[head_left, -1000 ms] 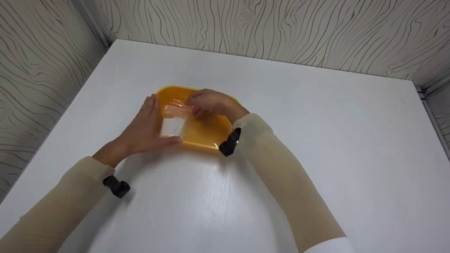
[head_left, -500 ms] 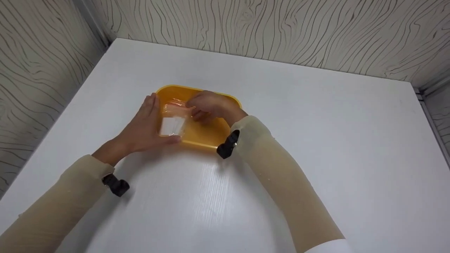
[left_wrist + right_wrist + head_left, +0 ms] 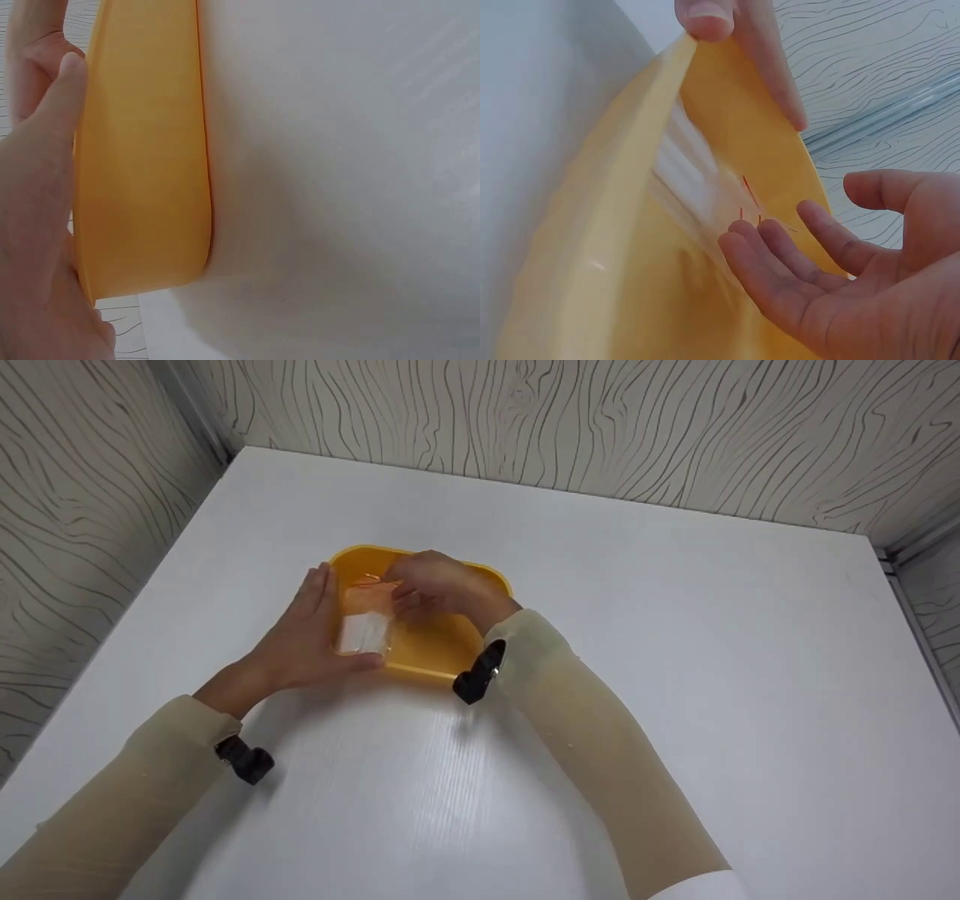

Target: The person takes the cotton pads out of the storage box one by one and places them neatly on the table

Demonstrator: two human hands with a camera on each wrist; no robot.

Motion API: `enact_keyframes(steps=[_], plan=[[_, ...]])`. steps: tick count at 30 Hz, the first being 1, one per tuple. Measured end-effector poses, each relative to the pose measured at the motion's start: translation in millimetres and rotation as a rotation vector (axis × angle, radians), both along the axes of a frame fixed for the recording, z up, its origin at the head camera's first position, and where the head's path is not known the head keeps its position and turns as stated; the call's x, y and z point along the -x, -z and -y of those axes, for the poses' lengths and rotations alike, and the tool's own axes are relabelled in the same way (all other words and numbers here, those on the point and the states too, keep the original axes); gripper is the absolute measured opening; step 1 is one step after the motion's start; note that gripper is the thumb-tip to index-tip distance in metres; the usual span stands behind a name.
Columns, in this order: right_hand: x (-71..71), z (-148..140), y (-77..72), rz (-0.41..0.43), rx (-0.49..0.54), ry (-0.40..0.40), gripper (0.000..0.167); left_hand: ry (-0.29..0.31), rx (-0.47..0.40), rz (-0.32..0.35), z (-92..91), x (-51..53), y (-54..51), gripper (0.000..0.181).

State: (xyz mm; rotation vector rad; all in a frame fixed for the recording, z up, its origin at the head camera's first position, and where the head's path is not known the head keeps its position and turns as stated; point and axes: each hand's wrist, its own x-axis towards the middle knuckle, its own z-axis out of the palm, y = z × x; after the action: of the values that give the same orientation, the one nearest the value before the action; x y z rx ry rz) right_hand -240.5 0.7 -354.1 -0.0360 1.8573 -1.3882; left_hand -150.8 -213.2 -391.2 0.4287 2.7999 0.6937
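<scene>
My left hand (image 3: pixel 300 637) holds the left end of a yellow plastic tray (image 3: pixel 431 649), its thumb along the near rim and its fingers against the left side. In the left wrist view the tray's outer wall (image 3: pixel 146 150) stands on the white surface. Clear plastic bags with red strips and white labels (image 3: pixel 364 631) lie inside at the left end. My right hand (image 3: pixel 446 589) reaches into the tray; in the right wrist view its fingertips are at the red-striped edge of the bags (image 3: pixel 690 154), thumb apart, palm up, nothing gripped.
The tray stands on a white table (image 3: pixel 637 660). Wood-grain patterned panels (image 3: pixel 525 420) rise behind the table and at its left, with a metal rail (image 3: pixel 885 112) along a corner. Both wrists carry small black camera mounts.
The right hand has shifted slightly left over the bags, whose red-striped edge has moved or bent a little. The left hand keeps its place on the tray.
</scene>
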Motion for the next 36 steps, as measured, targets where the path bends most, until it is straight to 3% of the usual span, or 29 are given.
enact_keyframes(steps=[10,21,28,36], plan=[[-6.9,8,0.1,-0.045,-0.015,-0.067,0.042,-0.001,0.012,-0.004,0.5,-0.9,0.4,0.136],[-9.0,18,3.2,-0.119,-0.177,-0.127,0.036,-0.006,-0.006,0.003,1.4,-2.2,-1.1,0.135],[-9.0,20,3.4,-0.104,-0.143,-0.109,0.036,0.002,-0.016,0.000,1.4,-1.4,-1.3,0.135],[-11.7,18,3.2,-0.110,-0.110,-0.145,0.036,0.009,-0.005,0.000,0.5,-1.6,-1.5,0.136]])
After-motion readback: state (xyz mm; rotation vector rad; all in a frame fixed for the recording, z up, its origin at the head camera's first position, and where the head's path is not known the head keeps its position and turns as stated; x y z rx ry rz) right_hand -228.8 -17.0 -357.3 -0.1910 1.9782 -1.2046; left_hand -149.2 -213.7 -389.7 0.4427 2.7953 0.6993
